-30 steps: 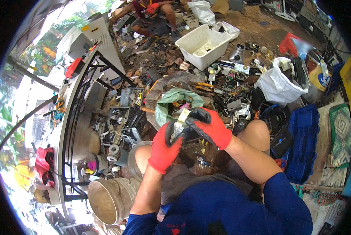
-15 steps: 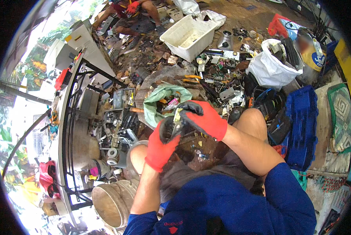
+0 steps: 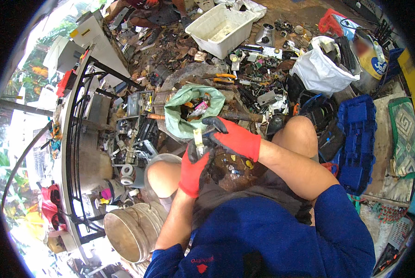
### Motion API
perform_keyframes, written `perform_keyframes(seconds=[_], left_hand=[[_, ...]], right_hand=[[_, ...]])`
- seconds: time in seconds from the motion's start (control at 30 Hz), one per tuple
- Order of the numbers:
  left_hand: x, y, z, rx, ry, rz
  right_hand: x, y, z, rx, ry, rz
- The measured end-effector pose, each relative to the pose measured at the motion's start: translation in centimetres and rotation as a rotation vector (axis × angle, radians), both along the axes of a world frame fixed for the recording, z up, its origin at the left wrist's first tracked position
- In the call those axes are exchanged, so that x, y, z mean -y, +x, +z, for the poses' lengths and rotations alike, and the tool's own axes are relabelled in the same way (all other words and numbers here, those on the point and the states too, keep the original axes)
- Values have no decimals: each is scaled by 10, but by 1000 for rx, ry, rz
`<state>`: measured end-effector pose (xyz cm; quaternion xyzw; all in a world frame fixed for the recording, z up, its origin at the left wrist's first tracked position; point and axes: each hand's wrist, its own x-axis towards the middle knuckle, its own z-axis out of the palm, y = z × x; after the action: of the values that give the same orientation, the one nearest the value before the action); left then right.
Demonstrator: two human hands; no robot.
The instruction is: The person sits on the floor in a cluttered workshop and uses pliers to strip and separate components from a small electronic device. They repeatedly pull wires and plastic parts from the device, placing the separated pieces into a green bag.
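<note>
Between my gloved hands stands a small, flat, pale yellow and silvery piece (image 3: 198, 140), whose exact kind I cannot make out. The dark fingers of my left hand (image 3: 195, 167), in a red and black glove, close on its lower end. My right hand (image 3: 237, 138), gloved alike, is just to the right, its forefinger stretched out above the piece and its lower fingers partly hidden. Right beyond both hands sits an open pale green sack (image 3: 174, 109) with mixed scraps inside, among them a pink item (image 3: 199, 108).
A white plastic tub (image 3: 222, 28) and a white sack (image 3: 319, 72) stand farther off among scattered scrap. At right lies a blue plastic case (image 3: 357, 143). To my left are a bucket (image 3: 128, 238), bins of parts (image 3: 126, 132) and a metal-framed table (image 3: 73, 153). Another person (image 3: 159, 16) sits beyond.
My right fingers have spread away from the pale piece, which my left hand keeps. The left hand has dropped slightly. The whole view has shifted a little.
</note>
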<state>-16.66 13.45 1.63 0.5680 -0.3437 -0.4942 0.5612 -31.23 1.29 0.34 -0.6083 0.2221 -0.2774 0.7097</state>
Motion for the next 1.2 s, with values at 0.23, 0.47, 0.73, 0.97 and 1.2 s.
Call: perform_keyframes(seconds=[0.23,0.47,0.73,0.97,1.2], left_hand=[[6,2,7,29,-33,83],[-8,-3,6,79,141,150],[-15,63,8,49,-101,268],[-12,62,32,234,-96,-31],[1,28,21,631,-213,-202]], right_hand=[[-7,1,8,-216,-255,-43],[-38,4,-4,-381,-375,65],[-25,-4,17,-202,-556,100],[5,-130,111,-391,-821,-377],[78,-341,-68,-637,-237,-1046]])
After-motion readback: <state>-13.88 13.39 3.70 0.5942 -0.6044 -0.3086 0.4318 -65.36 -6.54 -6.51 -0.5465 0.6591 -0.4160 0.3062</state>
